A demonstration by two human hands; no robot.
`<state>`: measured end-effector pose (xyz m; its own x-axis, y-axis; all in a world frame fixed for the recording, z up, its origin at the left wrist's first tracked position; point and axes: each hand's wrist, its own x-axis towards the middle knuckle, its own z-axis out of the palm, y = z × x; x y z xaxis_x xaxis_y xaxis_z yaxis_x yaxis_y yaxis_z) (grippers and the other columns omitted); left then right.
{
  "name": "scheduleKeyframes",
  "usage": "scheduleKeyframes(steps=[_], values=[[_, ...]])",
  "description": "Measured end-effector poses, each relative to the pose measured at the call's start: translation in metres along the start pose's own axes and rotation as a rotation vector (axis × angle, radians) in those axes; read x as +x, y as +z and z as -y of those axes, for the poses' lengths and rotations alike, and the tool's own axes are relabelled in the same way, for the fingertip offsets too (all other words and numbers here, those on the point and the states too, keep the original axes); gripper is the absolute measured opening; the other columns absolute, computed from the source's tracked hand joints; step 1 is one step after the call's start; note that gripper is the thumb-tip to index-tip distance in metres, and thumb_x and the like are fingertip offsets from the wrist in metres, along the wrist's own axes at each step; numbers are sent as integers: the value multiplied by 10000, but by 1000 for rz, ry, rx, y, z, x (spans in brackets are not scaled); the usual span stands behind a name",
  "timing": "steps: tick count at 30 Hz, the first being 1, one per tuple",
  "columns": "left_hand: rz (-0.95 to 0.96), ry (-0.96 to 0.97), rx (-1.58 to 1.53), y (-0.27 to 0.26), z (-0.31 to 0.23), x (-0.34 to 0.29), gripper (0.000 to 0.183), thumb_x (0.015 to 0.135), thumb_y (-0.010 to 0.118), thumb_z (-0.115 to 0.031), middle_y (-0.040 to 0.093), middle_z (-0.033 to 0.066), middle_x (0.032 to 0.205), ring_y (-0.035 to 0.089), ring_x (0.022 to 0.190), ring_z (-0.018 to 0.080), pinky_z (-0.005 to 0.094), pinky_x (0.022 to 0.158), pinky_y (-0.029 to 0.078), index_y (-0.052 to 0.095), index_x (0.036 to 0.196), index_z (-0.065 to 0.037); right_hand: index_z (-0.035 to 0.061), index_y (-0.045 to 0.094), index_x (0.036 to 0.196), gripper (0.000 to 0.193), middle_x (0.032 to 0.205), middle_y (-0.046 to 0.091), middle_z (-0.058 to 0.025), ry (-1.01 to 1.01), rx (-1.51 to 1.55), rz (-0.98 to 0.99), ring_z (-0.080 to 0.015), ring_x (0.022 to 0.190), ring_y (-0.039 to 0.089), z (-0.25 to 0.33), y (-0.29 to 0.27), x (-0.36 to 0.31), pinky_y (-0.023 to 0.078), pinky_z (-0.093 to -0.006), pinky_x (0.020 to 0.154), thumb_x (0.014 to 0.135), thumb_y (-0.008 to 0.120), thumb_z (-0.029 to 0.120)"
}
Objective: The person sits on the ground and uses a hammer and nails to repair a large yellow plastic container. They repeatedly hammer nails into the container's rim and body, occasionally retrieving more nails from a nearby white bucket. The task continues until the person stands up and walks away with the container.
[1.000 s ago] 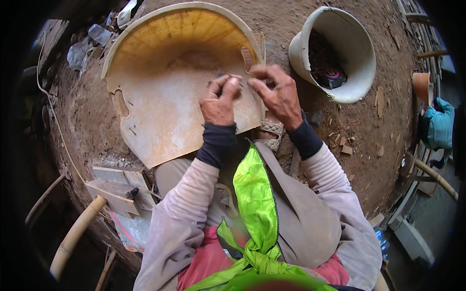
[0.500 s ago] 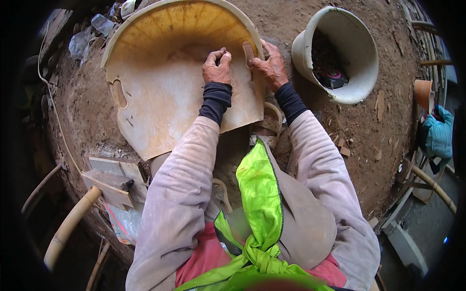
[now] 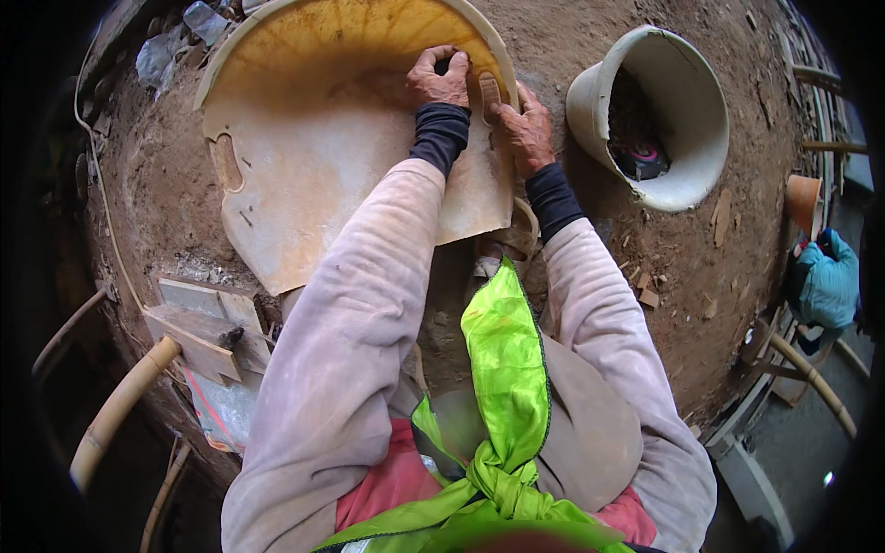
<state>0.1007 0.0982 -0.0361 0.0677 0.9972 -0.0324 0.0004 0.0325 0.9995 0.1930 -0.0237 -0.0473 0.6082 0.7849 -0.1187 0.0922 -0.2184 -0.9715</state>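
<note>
A large, pale yellowish scoop-shaped pan (image 3: 323,157) with a raised curved back wall and a hand slot at each side lies before me. My right hand (image 3: 527,136) grips its right edge beside the slot, thumb on the inner face, the other fingers behind the edge. Inside the pan, close to that slot, my left hand (image 3: 441,78) is closed with thumb and forefinger pinched together. Whatever it may hold is too small to make out. Two short nail-like bits (image 3: 245,218) stick out of the pan near its left slot.
To the right stands a tilted white bucket (image 3: 687,189) holding dark debris and a black and pink object. Wood boards (image 3: 203,332) and a bamboo pole (image 3: 120,415) are at lower left. Clear plastic scraps (image 3: 159,57) lie at upper left. A light-blue bundle (image 3: 825,281) is at far right.
My left hand has moved up and right along the inner face, nearer the back wall, fingers still pinched. My right hand keeps its grip on the edge. The view has shifted slightly.
</note>
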Motion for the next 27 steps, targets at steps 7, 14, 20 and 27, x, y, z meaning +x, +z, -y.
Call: scheduleKeyframes(steps=[7,14,20,27], values=[[59,56,97,16,0,-12,261,869,770,-199,781,143,959,720,876,235,350,868,554,781,1037,1,53,641,1354,458,1128,708,-14,283,417,74,-110,899,643,4,-18,-5,546,-282,813,904,715,95],[23,180,158,25,8,-17,194,922,745,-210,782,146,954,747,846,271,359,829,574,773,1001,-36,46,639,1349,470,1141,716,-17,171,290,46,-108,930,648,-5,-15,2,534,-271,849,889,731,71],[-3,291,280,20,6,-25,164,922,764,-181,779,140,982,746,889,260,360,835,573,774,1024,-52,23,663,1283,447,1084,745,-119,102,123,4,-178,964,674,-4,-14,-1,535,-328,898,857,752,125],[45,305,374,7,4,-23,160,918,768,-188,774,148,981,756,904,287,375,822,579,762,1030,-74,15,652,1280,452,1111,748,-151,-5,-18,-121,-234,967,710,29,-5,18,549,-369,873,908,736,256]])
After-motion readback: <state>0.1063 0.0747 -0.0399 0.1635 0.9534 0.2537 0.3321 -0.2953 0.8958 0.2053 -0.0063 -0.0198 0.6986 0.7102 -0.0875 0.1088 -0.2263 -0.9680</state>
